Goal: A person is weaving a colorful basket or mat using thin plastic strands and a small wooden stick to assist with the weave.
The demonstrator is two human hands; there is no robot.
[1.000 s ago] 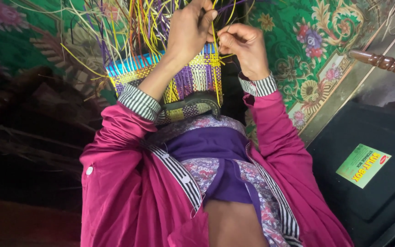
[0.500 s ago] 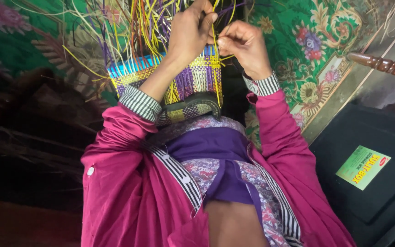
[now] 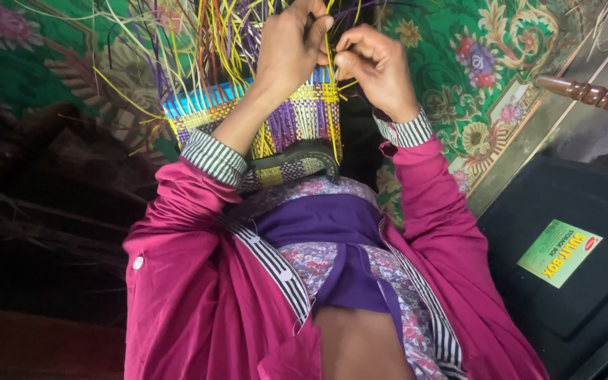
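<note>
a: what have your two hands got hold of?

b: your left hand [image 3: 293, 49] is closed, its grip pinching loose yellow strips [image 3: 212, 42] at the top edge of the one woven basket [image 3: 297, 123]. your right hand [image 3: 378, 70] is closed too — thumb and forefinger nipped on a single thin yellow strip that runs down the basket's side.

a: and where is the basket?

b: it rests on your lap, pressed against your front, between your two forearms. its wall is woven in yellow, purple and white, with one bright blue band [image 3: 202, 102] on the left part of the rim. a dark woven base rim [image 3: 297, 158] shows at the bottom, touching your floral top.

a: how many loose strips stand up from it?

b: too many to count — yellow, purple and a few reddish ones fan upward and to the left, behind your left hand.

a: what else can you see about you?

b: two striped cuffs [image 3: 212, 155], one on each wrist, at the ends of your magenta sleeves. one green flowered carpet [image 3: 473, 91] lies beneath the basket. one black storage box [image 3: 564, 281] sits to your right, bearing one green label [image 3: 559, 252]. one turned wooden leg [image 3: 585, 95] shows at the upper right, above that box. the left side is dark, and you cannot tell what lies there.
</note>
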